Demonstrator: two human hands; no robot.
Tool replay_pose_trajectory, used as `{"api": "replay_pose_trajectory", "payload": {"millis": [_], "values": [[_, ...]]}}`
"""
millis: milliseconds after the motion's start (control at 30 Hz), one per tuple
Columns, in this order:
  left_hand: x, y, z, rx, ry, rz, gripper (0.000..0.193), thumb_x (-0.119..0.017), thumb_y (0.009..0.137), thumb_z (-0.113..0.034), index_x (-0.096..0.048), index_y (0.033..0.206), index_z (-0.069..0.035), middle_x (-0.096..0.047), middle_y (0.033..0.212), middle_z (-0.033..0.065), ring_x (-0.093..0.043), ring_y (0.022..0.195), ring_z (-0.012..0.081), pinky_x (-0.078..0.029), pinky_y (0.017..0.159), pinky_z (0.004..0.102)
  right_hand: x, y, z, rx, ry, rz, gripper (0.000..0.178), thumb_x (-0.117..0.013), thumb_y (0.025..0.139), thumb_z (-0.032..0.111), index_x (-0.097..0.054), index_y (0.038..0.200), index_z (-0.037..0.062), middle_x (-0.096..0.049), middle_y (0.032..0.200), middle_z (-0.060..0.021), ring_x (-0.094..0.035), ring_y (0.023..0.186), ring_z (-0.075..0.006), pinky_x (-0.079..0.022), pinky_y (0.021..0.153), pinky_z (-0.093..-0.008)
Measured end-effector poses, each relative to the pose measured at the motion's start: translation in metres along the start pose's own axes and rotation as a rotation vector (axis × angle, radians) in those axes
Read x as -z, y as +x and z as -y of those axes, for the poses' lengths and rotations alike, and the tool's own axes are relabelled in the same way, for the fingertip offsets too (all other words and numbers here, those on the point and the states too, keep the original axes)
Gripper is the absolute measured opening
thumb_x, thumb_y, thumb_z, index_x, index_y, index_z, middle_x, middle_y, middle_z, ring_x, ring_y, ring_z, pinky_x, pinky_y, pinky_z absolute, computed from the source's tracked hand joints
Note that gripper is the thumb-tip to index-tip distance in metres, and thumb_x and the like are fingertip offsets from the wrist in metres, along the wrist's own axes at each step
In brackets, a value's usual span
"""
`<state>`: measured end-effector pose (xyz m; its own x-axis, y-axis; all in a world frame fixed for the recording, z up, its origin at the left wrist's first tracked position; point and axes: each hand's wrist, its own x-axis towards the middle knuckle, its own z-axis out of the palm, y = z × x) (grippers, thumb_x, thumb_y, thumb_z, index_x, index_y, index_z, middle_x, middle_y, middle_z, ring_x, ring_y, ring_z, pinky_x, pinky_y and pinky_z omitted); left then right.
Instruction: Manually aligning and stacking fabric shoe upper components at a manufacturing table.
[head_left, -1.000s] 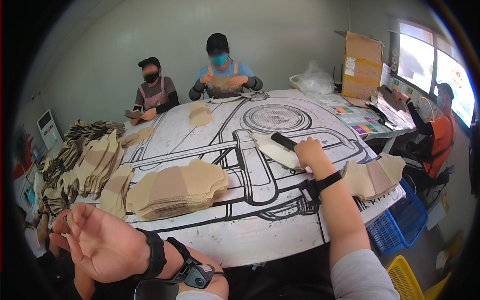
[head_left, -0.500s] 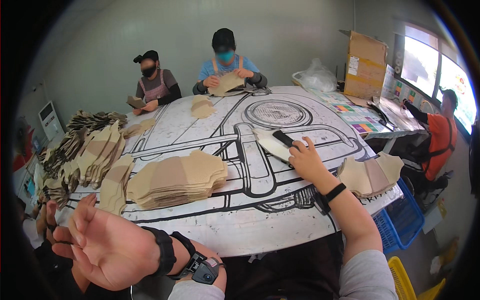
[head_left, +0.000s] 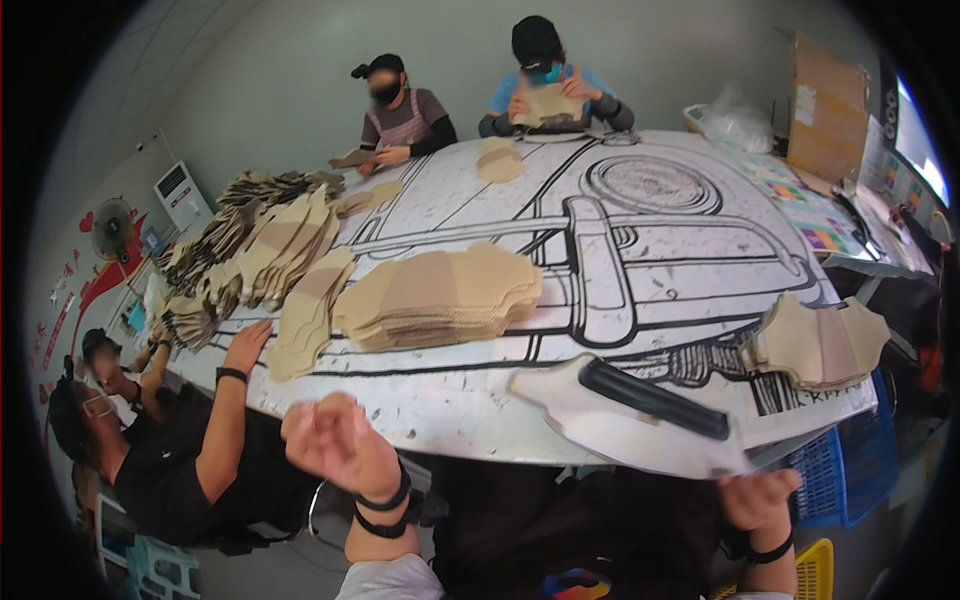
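Note:
A flat white curved piece (head_left: 575, 410) with a thick black bar (head_left: 655, 398) along it reaches over the table's front edge; its exact kind I cannot make out. At its right end my right hand (head_left: 758, 498) has its fingers closed on the tip, which is slightly blurred. My left hand (head_left: 335, 448) is raised in front of the table edge, fingers curled in, with no object visible in it. Beyond it lies a thick stack of beige cut pieces (head_left: 440, 290) with a brownish middle band. A narrower pile of similar pieces (head_left: 310, 310) lies left of that stack.
Another beige stack (head_left: 820, 340) sits at the table's right end. Many cut pieces (head_left: 240, 230) are heaped at far left. Two people work across the table; a co-worker's hand (head_left: 247, 345) rests on its left edge. Blue (head_left: 820, 475) and yellow baskets (head_left: 815, 570) stand at lower right.
My right hand has come back toward me, bringing the white piece with the black bar closer. My left hand has gone from spread to curled. The view has turned left.

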<state>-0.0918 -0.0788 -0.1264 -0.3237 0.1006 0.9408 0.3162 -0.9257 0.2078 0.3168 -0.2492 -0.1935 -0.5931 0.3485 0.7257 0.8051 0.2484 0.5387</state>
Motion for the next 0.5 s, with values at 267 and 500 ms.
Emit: {"api": "replay_pose_trajectory", "payload": {"millis": [267, 500], "values": [[0.000, 0.051, 0.087, 0.196, 0.478, 0.783, 0.030, -0.065, 0.080, -0.010, -0.058, 0.107, 0.000, -0.059, 0.103, 0.0145, -0.057, 0.095, 0.0275, -0.044, 0.084, 0.0330, -0.041, -0.035, 0.006, -0.553, 0.277, -0.027, 0.019, -0.064, 0.070, -0.008, -0.058, 0.086, 0.0001, -0.058, 0.084, -0.0153, -0.058, 0.079, -0.0347, -0.049, 0.073, -0.0437], [0.006, 0.065, 0.147, 0.102, 0.564, 1.158, 0.033, -0.065, 0.082, -0.022, -0.061, 0.108, -0.002, -0.061, 0.110, 0.0160, -0.057, 0.101, 0.0310, -0.046, 0.085, 0.0355, -0.068, 0.026, 0.034, -0.435, 0.534, 0.107, 0.020, -0.066, 0.066, -0.002, -0.062, 0.085, 0.0025, -0.061, 0.094, -0.0150, -0.060, 0.091, -0.0332, -0.051, 0.078, -0.0418]]}}
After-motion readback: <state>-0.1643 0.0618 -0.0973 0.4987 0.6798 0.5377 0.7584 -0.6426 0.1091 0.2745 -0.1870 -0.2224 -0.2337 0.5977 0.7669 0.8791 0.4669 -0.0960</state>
